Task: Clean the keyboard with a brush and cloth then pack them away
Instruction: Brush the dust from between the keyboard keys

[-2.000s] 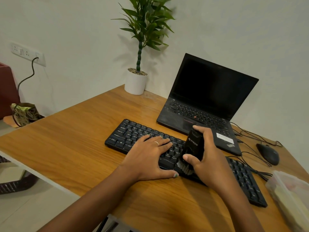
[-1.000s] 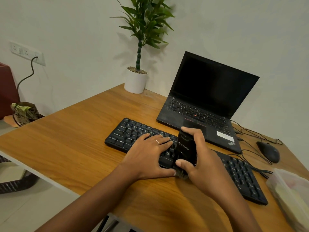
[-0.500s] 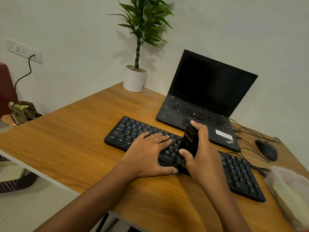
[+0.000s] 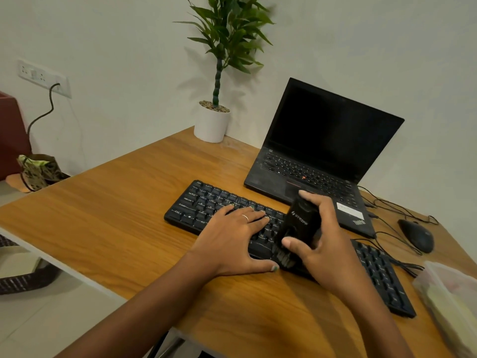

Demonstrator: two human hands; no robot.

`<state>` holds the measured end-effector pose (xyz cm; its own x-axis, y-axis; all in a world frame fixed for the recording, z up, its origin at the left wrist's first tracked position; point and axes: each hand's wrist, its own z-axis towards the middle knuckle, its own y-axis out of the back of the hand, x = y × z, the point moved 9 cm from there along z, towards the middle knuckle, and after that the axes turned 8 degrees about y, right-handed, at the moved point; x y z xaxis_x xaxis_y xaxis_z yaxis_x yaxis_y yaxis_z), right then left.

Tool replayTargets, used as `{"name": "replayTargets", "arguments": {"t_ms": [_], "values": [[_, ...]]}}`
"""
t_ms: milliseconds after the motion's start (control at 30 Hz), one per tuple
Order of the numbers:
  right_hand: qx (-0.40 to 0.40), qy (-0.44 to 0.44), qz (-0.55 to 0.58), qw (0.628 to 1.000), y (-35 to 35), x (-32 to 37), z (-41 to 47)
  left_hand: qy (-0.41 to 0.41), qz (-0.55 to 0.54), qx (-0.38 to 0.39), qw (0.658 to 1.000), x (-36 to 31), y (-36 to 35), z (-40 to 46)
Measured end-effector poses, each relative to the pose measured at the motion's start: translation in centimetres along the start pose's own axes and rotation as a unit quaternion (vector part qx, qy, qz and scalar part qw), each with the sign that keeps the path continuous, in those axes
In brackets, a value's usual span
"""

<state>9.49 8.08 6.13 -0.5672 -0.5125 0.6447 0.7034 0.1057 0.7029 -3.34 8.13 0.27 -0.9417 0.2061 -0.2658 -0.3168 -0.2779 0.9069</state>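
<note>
A person brushes a black keyboard [image 4: 206, 208] lying across the middle of a wooden tabletop [image 4: 108, 213], its right end reaching toward the right edge. The right hand [image 4: 327, 244] is wrapped around a black brush [image 4: 299, 228], thumb on its near face and fingers over the top, with the bristles down on the keys near the keyboard's front edge. The left hand [image 4: 232, 239] lies flat just beside the brush, fingers straight and spread over the keys, apparently steadying the board.

By the look of it the job is in its first stage. The brush sits about midway along the keyboard; how much of the key field is swept cannot be told from the keys themselves. No cloth is in either hand, so the wiping seems yet to come, and the packing away after that. A translucent plastic container [image 4: 454, 301] at the tabletop's right edge holds something pale, perhaps the cloth, though that is unclear.

Behind the keyboard an open laptop [image 4: 333, 135] stands dark, a mouse [image 4: 416, 235] lies to its right, and a potted plant [image 4: 214, 120] occupies the far corner.
</note>
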Motion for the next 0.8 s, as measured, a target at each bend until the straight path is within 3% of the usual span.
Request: {"name": "replayTargets", "arguments": {"t_ms": [100, 300, 533, 800], "values": [[0.035, 0.002, -0.025, 0.999, -0.3, 0.3, 0.3, 0.000, 0.003, -0.002, 1.000, 0.1, -0.1, 0.0], [-0.110, -0.021, -0.127, 0.986, 1.5, -0.5, 1.8, 0.004, -0.005, 0.000, 1.000, 0.0, 0.2, 0.0], [0.023, -0.008, -0.103, 0.994, 0.4, 0.3, 0.9, 0.000, 0.002, 0.000, 1.000, -0.1, 0.1, 0.0], [-0.113, -0.016, -0.148, 0.982, 1.2, -1.7, 5.0, 0.002, 0.007, 0.006, 1.000, -0.1, 0.0, 0.0]]}}
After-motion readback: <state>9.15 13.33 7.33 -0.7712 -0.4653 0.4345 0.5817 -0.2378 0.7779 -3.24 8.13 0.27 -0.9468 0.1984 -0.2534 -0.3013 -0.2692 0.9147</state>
